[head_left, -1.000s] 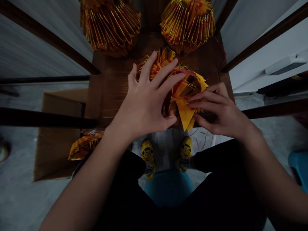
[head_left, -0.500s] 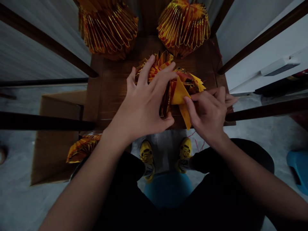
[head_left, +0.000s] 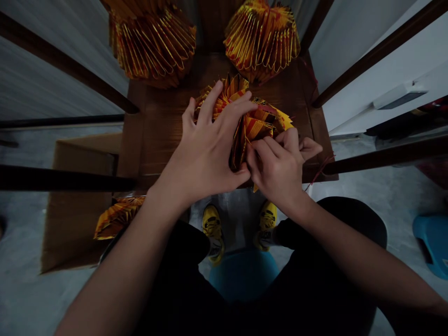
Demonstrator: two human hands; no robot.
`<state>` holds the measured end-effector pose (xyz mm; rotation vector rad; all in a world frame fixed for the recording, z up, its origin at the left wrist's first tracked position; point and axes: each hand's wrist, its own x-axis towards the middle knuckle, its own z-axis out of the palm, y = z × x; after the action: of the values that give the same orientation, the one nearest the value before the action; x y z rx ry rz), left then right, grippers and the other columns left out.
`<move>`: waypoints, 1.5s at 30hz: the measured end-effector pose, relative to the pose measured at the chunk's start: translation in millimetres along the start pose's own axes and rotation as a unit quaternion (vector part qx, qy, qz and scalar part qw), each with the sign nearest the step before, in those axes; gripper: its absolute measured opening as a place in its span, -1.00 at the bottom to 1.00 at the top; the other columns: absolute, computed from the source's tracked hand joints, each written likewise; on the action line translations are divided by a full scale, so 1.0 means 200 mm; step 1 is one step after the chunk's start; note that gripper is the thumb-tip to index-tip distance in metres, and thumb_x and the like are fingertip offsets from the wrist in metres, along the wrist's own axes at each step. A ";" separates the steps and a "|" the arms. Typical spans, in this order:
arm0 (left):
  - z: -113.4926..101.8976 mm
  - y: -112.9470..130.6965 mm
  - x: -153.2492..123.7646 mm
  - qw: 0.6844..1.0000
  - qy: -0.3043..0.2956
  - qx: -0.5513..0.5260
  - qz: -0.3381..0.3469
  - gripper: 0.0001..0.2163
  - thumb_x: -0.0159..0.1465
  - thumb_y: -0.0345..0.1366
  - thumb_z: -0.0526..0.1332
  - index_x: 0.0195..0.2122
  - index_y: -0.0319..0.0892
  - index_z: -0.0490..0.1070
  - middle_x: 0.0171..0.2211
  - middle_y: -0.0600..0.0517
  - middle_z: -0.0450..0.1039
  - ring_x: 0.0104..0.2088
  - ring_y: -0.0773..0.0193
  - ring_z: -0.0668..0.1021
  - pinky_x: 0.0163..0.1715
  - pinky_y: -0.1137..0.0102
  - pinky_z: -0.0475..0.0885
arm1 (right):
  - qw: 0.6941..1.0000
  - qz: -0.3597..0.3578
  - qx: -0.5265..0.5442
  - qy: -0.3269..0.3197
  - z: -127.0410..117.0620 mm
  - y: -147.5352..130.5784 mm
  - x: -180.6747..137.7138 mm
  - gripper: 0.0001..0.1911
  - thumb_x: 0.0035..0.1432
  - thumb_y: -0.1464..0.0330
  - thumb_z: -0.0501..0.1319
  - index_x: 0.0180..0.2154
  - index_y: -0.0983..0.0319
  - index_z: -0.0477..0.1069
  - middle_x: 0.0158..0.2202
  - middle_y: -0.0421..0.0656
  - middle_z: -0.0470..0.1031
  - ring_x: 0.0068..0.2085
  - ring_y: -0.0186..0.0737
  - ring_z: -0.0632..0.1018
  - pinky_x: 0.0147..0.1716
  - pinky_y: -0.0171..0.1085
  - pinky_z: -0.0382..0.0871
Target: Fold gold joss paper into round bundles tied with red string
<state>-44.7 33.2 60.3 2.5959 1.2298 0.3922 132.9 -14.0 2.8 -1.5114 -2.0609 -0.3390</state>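
Note:
A fan-like bundle of folded yellow and red paper [head_left: 257,122] lies on the near part of a dark wooden chair seat [head_left: 161,135]. My left hand [head_left: 206,149] is spread over the bundle's left side, fingers pressing down on the folds, thumb at its near edge. My right hand [head_left: 280,168] is curled against the bundle's near right side, fingers pinched on a yellow folded sheet whose tip [head_left: 255,188] pokes out below the hand.
Two finished round paper bundles stand at the back of the seat, one on the left [head_left: 154,39] and one on the right [head_left: 262,37]. A cardboard box [head_left: 73,205] with more folded paper [head_left: 117,217] sits on the floor left. A blue stool [head_left: 432,242] is right.
My right hand has carried the yellow sheet leftward into the bundle, closing in beside my left hand. The sheet, spread out earlier, is now mostly tucked in. My left hand stays on the bundle.

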 end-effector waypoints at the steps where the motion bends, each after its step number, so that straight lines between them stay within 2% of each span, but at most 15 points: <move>1: 0.00 0.00 0.00 1.000 0.002 -0.001 0.004 -0.20 0.22 -0.16 0.22 0.51 -0.04 0.06 0.61 0.07 0.03 0.63 -0.25 -0.10 0.53 -0.39 -0.16 | 1.000 0.003 -0.003 -0.011 0.00 -0.01 0.01 -0.69 0.55 0.35 0.11 -0.31 0.20 0.46 -0.35 -0.14 0.52 -0.14 -0.01 0.47 -0.10 -0.07 0.28; 6: 0.01 -0.01 -0.01 1.000 0.009 0.005 0.016 -0.19 0.22 -0.18 0.20 0.53 -0.05 0.07 0.61 0.09 0.03 0.63 -0.28 -0.08 0.52 -0.41 -0.14 | 0.997 0.041 -0.005 -0.068 0.00 -0.03 0.04 -0.68 0.56 0.36 0.07 -0.31 0.20 0.43 -0.31 -0.11 0.53 -0.04 0.09 0.49 -0.08 -0.03 0.24; 11: 0.00 -0.01 -0.01 1.000 0.007 0.010 0.019 -0.20 0.27 -0.16 0.18 0.56 0.00 0.03 0.62 0.12 -0.01 0.64 -0.24 -0.10 0.52 -0.39 -0.15 | 0.996 0.035 -0.011 -0.085 -0.01 -0.03 0.05 -0.67 0.56 0.35 0.06 -0.30 0.20 0.46 -0.29 -0.07 0.58 -0.01 0.11 0.47 -0.04 0.00 0.23; 14: 0.00 -0.01 -0.01 1.000 0.001 0.011 0.014 -0.20 0.27 -0.16 0.18 0.56 -0.01 0.03 0.62 0.13 -0.02 0.64 -0.22 -0.11 0.53 -0.38 -0.16 | 0.996 -0.008 -0.007 -0.088 -0.04 0.01 0.04 -0.71 0.58 0.31 0.03 -0.11 0.21 0.51 -0.19 -0.09 0.64 -0.03 0.06 0.48 -0.01 0.00 0.20; 17: 0.00 -0.01 -0.01 1.000 -0.002 0.011 0.016 -0.20 0.30 -0.15 0.19 0.57 -0.02 0.00 0.63 0.12 -0.04 0.64 -0.21 -0.14 0.52 -0.41 -0.18 | 0.995 -0.049 0.003 -0.092 -0.07 0.06 0.02 -0.70 0.57 0.25 0.08 0.09 0.24 0.48 -0.09 -0.08 0.66 -0.04 0.03 0.49 0.00 0.00 0.17; 20: 0.00 -0.01 -0.01 1.000 -0.009 0.010 0.026 -0.17 0.31 -0.12 0.23 0.58 0.00 -0.04 0.64 0.11 -0.08 0.64 -0.19 -0.17 0.52 -0.41 -0.21 | 0.996 -0.036 -0.007 -0.076 -0.06 0.08 0.00 -0.75 0.57 0.31 0.07 -0.04 0.23 0.52 -0.19 -0.12 0.67 -0.09 -0.02 0.48 -0.04 -0.04 0.12; 23: 0.01 -0.01 -0.01 0.999 -0.006 0.018 0.027 -0.13 0.28 -0.12 0.27 0.58 0.01 -0.05 0.64 0.10 -0.08 0.64 -0.19 -0.16 0.53 -0.39 -0.20 | 0.999 -0.010 -0.028 -0.016 -0.02 0.05 -0.01 -0.70 0.55 0.40 0.07 -0.25 0.19 0.49 -0.43 -0.21 0.57 -0.18 -0.09 0.47 -0.10 -0.07 0.04; 25: 0.02 -0.01 0.00 0.999 -0.004 0.024 0.022 -0.12 0.26 -0.11 0.29 0.58 0.04 -0.05 0.64 0.11 -0.06 0.64 -0.20 -0.14 0.54 -0.34 -0.19 | 0.999 0.000 -0.037 0.025 0.00 0.03 -0.01 -0.71 0.53 0.41 0.10 -0.30 0.17 0.46 -0.51 -0.24 0.47 -0.20 -0.11 0.48 -0.12 -0.07 0.03; 29: 0.02 -0.02 0.00 0.999 0.004 0.022 0.025 -0.11 0.24 -0.10 0.28 0.58 0.09 -0.05 0.63 0.14 -0.05 0.64 -0.23 -0.11 0.55 -0.33 -0.18 | 0.998 0.026 -0.023 0.059 0.00 0.01 -0.02 -0.72 0.52 0.39 0.12 -0.32 0.16 0.44 -0.51 -0.26 0.45 -0.19 -0.14 0.50 -0.11 -0.07 0.05; 35: 0.01 0.00 0.00 1.000 -0.005 0.010 0.020 -0.14 0.25 -0.13 0.27 0.57 0.05 0.03 0.63 0.13 -0.04 0.63 -0.28 -0.11 0.53 -0.38 -0.16 | 0.999 0.051 0.005 0.008 0.01 -0.01 -0.02 -0.68 0.55 0.34 0.09 -0.32 0.16 0.45 -0.49 -0.17 0.50 -0.12 -0.03 0.52 -0.09 -0.03 0.10; 39: 0.00 0.00 0.00 1.000 -0.011 0.014 0.024 -0.18 0.28 -0.20 0.23 0.58 0.01 0.02 0.63 0.12 -0.06 0.64 -0.23 -0.14 0.53 -0.40 -0.18 | 0.998 0.061 0.010 -0.015 0.03 -0.01 0.01 -0.70 0.56 0.29 0.09 -0.27 0.16 0.46 -0.38 -0.09 0.61 -0.02 0.10 0.52 -0.03 0.00 0.17; 43: 0.01 -0.01 0.00 1.000 -0.006 -0.004 0.027 -0.16 0.26 -0.14 0.26 0.57 0.05 0.04 0.63 0.12 -0.05 0.63 -0.32 -0.12 0.52 -0.42 -0.21 | 0.999 0.050 0.000 0.006 0.04 -0.02 0.02 -0.66 0.56 0.38 0.04 -0.29 0.15 0.46 -0.43 -0.12 0.57 -0.06 0.06 0.54 -0.05 -0.01 0.18; 45: 0.01 -0.01 0.00 1.000 -0.010 -0.006 0.024 -0.16 0.26 -0.12 0.25 0.57 0.08 0.04 0.63 0.13 -0.05 0.63 -0.31 -0.12 0.52 -0.41 -0.21 | 0.999 0.048 -0.001 0.025 0.05 -0.02 0.02 -0.66 0.57 0.37 0.05 -0.28 0.14 0.48 -0.46 -0.14 0.53 -0.09 0.03 0.56 -0.06 -0.02 0.17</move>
<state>-45.7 33.9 58.6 2.6183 1.1564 0.3810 126.1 -7.9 -2.3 -1.5801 -1.9431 -0.3389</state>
